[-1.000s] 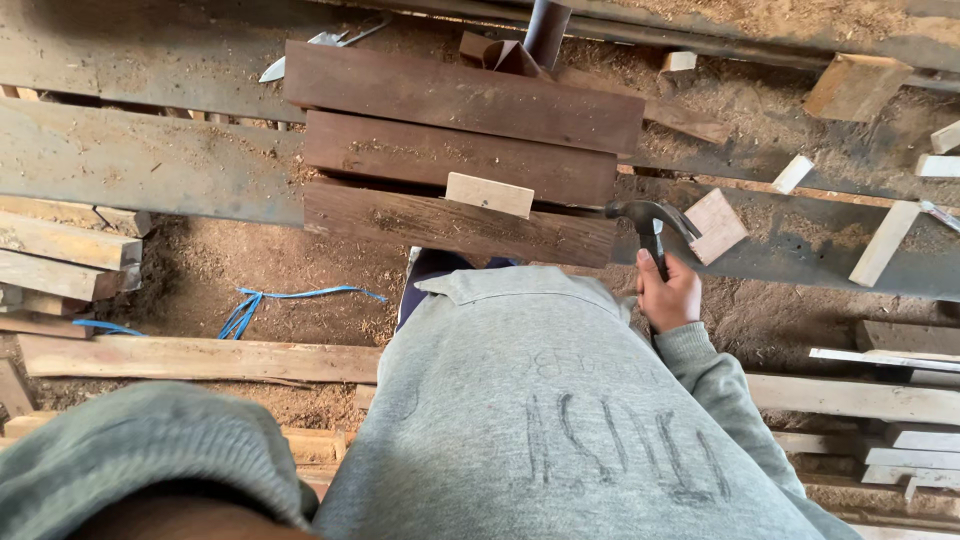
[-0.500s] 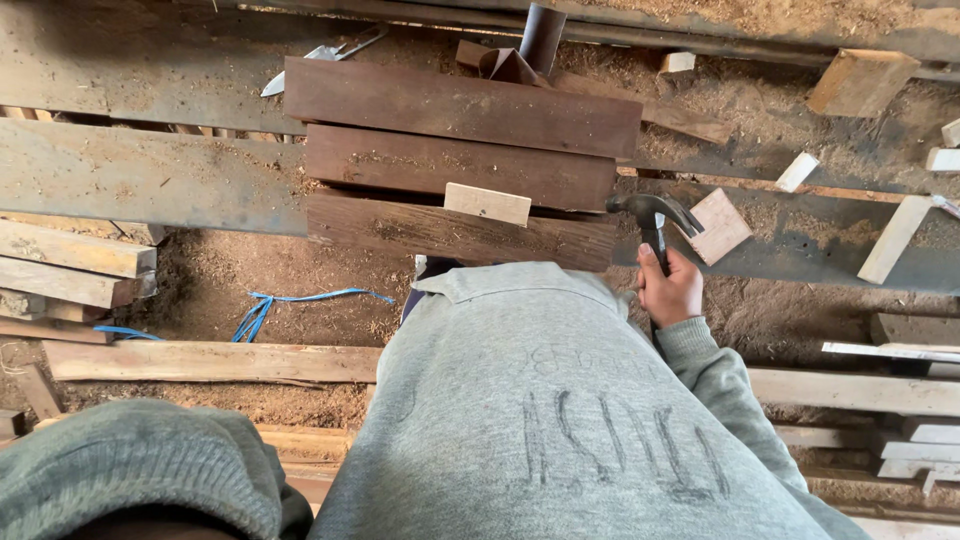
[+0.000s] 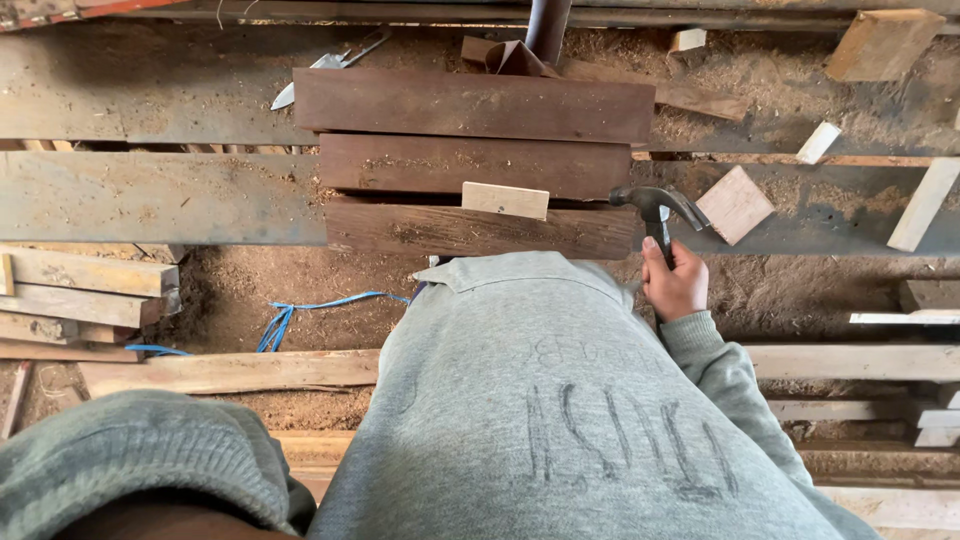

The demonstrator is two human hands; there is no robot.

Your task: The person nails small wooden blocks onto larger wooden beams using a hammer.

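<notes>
Right hand (image 3: 676,283) is clamped around a claw hammer (image 3: 658,208), head up beside three dark planks (image 3: 470,165). Left hand's out of shot, only a grey sleeve (image 3: 140,455) shows.

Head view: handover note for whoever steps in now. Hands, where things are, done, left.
Right hand: gripping the claw hammer by its handle, head up at the right end of the boards.
Left hand: out of view; only a grey sleeve shows.
Things: three dark boards lie side by side; a small pale block rests on them.
Done: cannot tell whether anything is nailed.
Left: block looks unfastened; no nails visible.
</notes>
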